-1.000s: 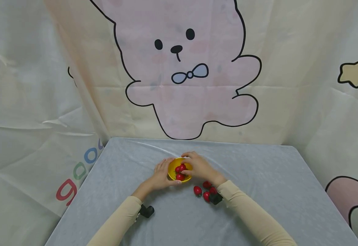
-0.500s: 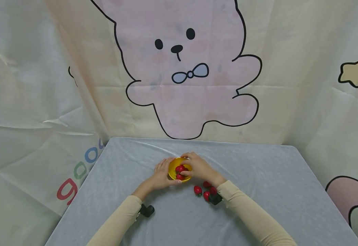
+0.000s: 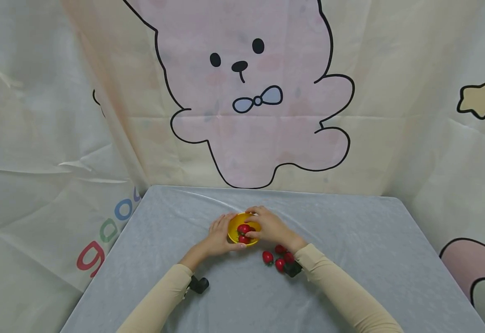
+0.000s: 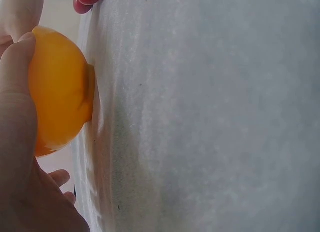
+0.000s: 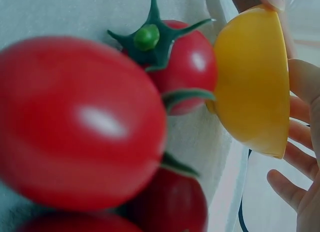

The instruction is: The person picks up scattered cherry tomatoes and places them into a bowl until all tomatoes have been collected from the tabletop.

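In the head view my left hand (image 3: pixel 218 238) grips a yellow bowl (image 3: pixel 231 235), the thumb along its near side and the fingers round its left side. Red cherry tomatoes (image 3: pixel 244 229) with green stems lie in the bowl. From the right, my right hand (image 3: pixel 270 225) reaches over the rim with bent fingers and thumb inside, close to the tomatoes. Whether it pinches one is hidden. The left wrist view shows the bowl's outer wall (image 4: pixel 62 92) under my left thumb (image 4: pixel 17 67). More tomatoes (image 3: pixel 268 257) lie on the table below my right wrist.
A grey-blue cloth (image 3: pixel 225 296) covers the table. In the right wrist view a large tomato (image 5: pixel 80 122) fills the left, with others around it. A black wrist camera (image 3: pixel 199 285) is on each arm. A cream curtain (image 3: pixel 375 152) with a cartoon bear stands behind the table.
Inside the bowl the upper tomatoes have shifted slightly by my right fingers, one now partly behind the other. Both hands have stayed almost still, the left still gripping the bowl.
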The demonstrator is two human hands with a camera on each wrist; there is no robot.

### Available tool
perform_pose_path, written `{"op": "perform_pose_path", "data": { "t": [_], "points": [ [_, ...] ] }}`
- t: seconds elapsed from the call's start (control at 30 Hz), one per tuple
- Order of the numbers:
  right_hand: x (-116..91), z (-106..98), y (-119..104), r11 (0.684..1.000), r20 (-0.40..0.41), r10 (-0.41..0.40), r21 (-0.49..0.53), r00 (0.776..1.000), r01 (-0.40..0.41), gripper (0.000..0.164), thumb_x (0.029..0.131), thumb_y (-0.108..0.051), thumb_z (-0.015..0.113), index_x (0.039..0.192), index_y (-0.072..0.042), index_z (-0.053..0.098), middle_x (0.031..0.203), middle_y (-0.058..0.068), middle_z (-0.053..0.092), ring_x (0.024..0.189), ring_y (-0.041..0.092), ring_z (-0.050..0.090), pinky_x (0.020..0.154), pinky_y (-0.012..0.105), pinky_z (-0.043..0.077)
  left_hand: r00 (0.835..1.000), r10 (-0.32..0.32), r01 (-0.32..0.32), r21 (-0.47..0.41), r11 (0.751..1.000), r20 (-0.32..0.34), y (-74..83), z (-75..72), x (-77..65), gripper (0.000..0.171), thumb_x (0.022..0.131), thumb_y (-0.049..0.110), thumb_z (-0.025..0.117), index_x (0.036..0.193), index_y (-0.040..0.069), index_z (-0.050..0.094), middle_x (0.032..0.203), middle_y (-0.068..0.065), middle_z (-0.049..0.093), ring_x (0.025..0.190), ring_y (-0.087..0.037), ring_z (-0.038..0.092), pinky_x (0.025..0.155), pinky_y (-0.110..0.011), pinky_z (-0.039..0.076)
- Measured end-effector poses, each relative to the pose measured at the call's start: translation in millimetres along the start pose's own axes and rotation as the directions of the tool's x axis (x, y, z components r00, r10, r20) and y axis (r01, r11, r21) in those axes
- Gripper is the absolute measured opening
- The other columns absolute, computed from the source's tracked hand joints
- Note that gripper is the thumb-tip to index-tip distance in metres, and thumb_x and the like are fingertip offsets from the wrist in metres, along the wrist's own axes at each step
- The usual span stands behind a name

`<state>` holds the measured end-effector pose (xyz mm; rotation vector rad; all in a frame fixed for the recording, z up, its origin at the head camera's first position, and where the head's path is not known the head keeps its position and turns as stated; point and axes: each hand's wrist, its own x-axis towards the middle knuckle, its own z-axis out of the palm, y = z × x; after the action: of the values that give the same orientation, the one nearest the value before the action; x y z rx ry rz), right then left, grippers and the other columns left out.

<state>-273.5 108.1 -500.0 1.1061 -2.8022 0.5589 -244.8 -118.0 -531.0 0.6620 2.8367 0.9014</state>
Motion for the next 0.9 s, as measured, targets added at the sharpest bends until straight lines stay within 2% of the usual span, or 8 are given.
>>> {"op": "perform_pose_path", "data": {
  "t": [0.13, 0.33, 0.43, 0.67, 0.9],
  "points": [
    [-0.3, -5.6, 0.3, 1.0, 0.01, 0.0, -0.01, 1.0, 0.0, 0.045, 0.087, -0.046, 0.073, 0.121, -0.016, 0.071, 0.139, 0.004, 0.056, 0.127, 0.024, 0.052, 0.107, 0.043, 0.049, 1.0, 0.003, -0.003, 0.001, 1.0, 0.002, 0.6, -0.9, -0.1, 0.102, 0.079, 0.064, 0.071, 0.155, 0.017, 0.022, 0.161, -0.013, 0.029, 0.151, -0.042, 0.017, 0.122, -0.062, 0.012],
    [0.1, -23.4, 0.4, 0.999, -0.048, 0.003, -0.036, 0.999, -0.005, 0.042, 0.085, -0.04, 0.076, 0.119, -0.014, 0.072, 0.138, 0.006, 0.058, 0.127, 0.027, 0.053, 0.106, 0.046, 0.049, 1.0, 0.005, -0.005, 0.003, 1.0, -0.002, 0.2, -0.7, 0.3, 0.103, 0.078, 0.062, 0.073, 0.155, 0.016, 0.022, 0.161, -0.014, 0.03, 0.151, -0.043, 0.018, 0.122, -0.062, 0.013],
    [-2.7, -29.5, 2.4, 0.999, -0.043, 0.027, -0.034, 0.999, -0.028, 0.042, 0.086, -0.039, 0.076, 0.12, -0.015, 0.071, 0.14, 0.006, 0.057, 0.129, 0.027, 0.052, 0.106, 0.047, 0.049, 1.0, 0.003, -0.003, -0.003, 1.0, -0.006, 0.2, -0.3, 0.0, 0.102, 0.078, 0.063, 0.073, 0.155, 0.017, 0.023, 0.161, -0.014, 0.03, 0.151, -0.043, 0.018, 0.122, -0.062, 0.014],
    [-19.8, -34.1, 12.9, 0.995, -0.03, 0.097, 0.014, 0.995, -0.096, 0.041, 0.087, -0.039, 0.075, 0.12, -0.015, 0.071, 0.141, 0.005, 0.056, 0.13, 0.027, 0.051, 0.106, 0.049, 0.049, 1.0, -0.001, 0.001, -0.018, 1.0, -0.014, 2.0, -0.9, -0.5, 0.103, 0.077, 0.061, 0.074, 0.155, 0.016, 0.023, 0.161, -0.013, 0.031, 0.151, -0.042, 0.019, 0.122, -0.062, 0.014],
    [-42.9, -38.5, 26.5, 0.99, -0.042, 0.142, 0.02, 0.989, -0.141, 0.041, 0.086, -0.036, 0.076, 0.12, -0.014, 0.071, 0.14, 0.006, 0.056, 0.13, 0.028, 0.05, 0.106, 0.05, 0.048, 1.0, -0.011, 0.011, -0.018, 1.0, -0.005, 3.6, -1.2, -1.0, 0.103, 0.077, 0.06, 0.075, 0.155, 0.016, 0.024, 0.161, -0.012, 0.03, 0.151, -0.042, 0.019, 0.123, -0.061, 0.013]
  ]
}}
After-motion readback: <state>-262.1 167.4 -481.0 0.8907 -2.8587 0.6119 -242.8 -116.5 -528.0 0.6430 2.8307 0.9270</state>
